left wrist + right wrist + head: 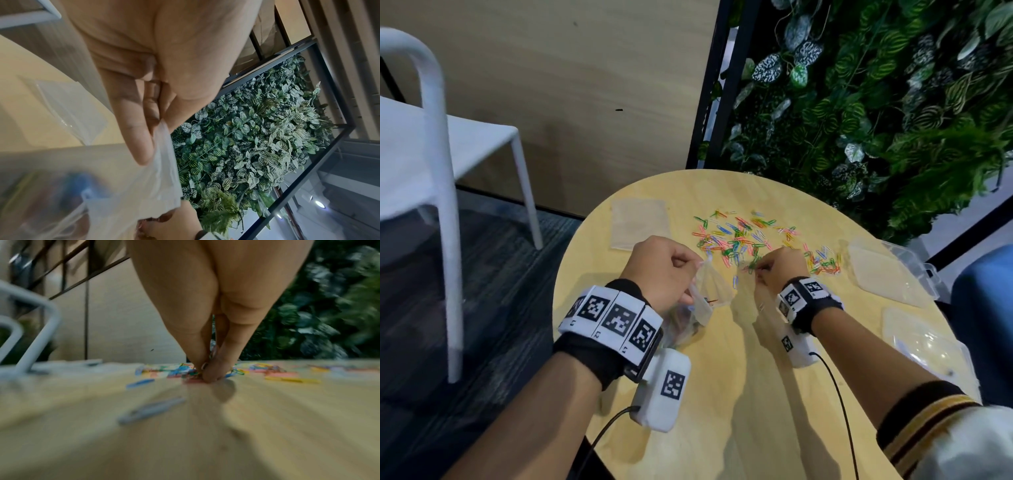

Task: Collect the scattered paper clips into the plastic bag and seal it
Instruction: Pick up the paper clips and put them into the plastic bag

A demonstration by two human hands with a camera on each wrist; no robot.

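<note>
No legible writing seen. Clear crumpled plastic bag (705,294) is pinched at its rim by left hand (659,270). Multicoloured wire paper clips (753,236), scattered on round pale wooden table (722,394), are pinched by right hand (779,265) fingertips (207,374).

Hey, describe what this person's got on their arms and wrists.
Both hands are bare. Each wrist has a black wrap ringed by white blocks with black square markers, plus a white camera pod with its own marker and a black cable. The right arm shows a white sleeve with a black-and-gold striped cuff.
</note>
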